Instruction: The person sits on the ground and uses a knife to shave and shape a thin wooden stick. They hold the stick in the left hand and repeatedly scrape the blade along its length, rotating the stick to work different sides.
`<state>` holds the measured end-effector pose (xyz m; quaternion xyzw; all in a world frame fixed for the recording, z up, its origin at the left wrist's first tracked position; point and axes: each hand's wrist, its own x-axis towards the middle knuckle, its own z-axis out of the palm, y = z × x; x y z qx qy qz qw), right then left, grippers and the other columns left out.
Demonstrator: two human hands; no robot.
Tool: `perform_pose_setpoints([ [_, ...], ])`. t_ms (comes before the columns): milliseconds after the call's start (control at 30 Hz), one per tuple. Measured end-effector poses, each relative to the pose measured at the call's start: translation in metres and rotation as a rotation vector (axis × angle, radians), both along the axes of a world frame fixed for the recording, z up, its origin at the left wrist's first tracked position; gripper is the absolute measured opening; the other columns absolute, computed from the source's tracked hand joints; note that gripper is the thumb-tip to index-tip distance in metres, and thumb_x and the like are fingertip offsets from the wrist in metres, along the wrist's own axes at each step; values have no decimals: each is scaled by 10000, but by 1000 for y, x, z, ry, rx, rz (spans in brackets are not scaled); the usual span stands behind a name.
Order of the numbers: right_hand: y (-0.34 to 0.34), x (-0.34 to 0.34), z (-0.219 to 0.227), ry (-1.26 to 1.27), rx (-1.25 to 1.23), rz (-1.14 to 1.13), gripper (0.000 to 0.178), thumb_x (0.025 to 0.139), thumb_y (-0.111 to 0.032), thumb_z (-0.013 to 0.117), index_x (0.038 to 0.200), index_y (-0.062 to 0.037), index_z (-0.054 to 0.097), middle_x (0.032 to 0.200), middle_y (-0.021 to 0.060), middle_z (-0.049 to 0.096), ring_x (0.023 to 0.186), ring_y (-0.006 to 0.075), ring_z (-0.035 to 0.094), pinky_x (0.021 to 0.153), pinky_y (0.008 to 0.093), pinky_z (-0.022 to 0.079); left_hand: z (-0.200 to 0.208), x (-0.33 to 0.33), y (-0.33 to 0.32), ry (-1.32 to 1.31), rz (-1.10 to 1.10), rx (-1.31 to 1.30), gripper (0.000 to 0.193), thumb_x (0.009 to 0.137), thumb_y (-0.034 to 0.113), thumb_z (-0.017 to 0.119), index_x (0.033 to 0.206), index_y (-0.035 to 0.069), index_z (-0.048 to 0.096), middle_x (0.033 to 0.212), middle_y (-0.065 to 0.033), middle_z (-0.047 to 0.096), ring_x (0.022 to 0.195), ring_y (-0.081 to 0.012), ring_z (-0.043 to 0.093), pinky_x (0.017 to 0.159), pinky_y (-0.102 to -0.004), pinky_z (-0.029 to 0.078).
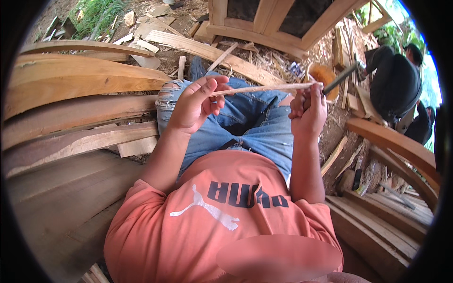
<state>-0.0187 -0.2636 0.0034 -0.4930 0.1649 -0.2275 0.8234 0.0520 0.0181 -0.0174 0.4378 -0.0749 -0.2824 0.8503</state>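
Note:
A thin, pale wooden stick (266,88) spans the space between my hands, above my lap. Its left end lies across the fingers of my left hand (192,106), which is loosely curled around it with the thumb raised. At the other end, my right hand (309,111) is closed, thumb and fingers pinching the stick's tip. A straight grey-green bar (342,78), perhaps a blade or tool, slants up and right from beside my right hand. Whether that hand also grips it, I cannot tell.
Curved timber pieces (85,78) are stacked at my left; more boards (377,221) lie at right. A panelled wooden frame (283,28) stands ahead. An orange-brown round container (324,78) sits beyond my right hand. Wood scraps cover the ground. Another person (396,85) crouches at far right.

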Motion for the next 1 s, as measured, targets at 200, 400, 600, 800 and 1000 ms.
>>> perform_pose_setpoints([
  [200, 20, 3, 19, -65, 14, -88, 392, 1119, -341, 589, 919, -7, 635, 525, -11, 420, 433, 95, 379, 402, 272, 304, 15, 17, -12, -122, 72, -194, 593, 1020, 387, 730, 1424, -12, 559, 1214, -183, 733, 1021, -219, 758, 795, -294, 659],
  [400, 26, -2, -6, -121, -16, -24, 248, 1117, -281, 596, 1103, -35, 618, 762, 96, 674, 459, 81, 420, 405, 255, 333, 15, -1, -40, -43, 10, -40, 537, 1036, 262, 730, 1451, -15, 530, 1251, -169, 733, 1047, -209, 764, 802, -287, 660],
  [600, 24, -11, -3, -185, -28, 83, 192, 1102, -236, 608, 1181, -61, 610, 880, 145, 716, 469, 90, 434, 412, 253, 343, 2, -9, -34, -166, -194, -164, 901, 940, 618, 724, 1528, -18, 478, 1302, -203, 702, 1072, -233, 740, 820, -341, 639],
  [800, -21, -6, 0, -130, 187, 337, 197, 1030, -205, 598, 1125, -33, 621, 780, 133, 673, 450, 101, 423, 395, 274, 327, -4, -11, -6, -182, -531, -395, 1480, 627, 999, 669, 1646, -15, 316, 1406, -236, 636, 1123, -240, 714, 924, -358, 610],
  [1000, -17, -7, -6, 54, -147, 361, 172, 1038, -158, 595, 1099, -7, 650, 750, 114, 686, 460, 78, 433, 414, 232, 314, 4, -31, -24, -15, -592, -1, 670, 1094, 398, 578, 1587, -25, 414, 1099, -103, 704, 878, -129, 694, 749, -258, 588],
])
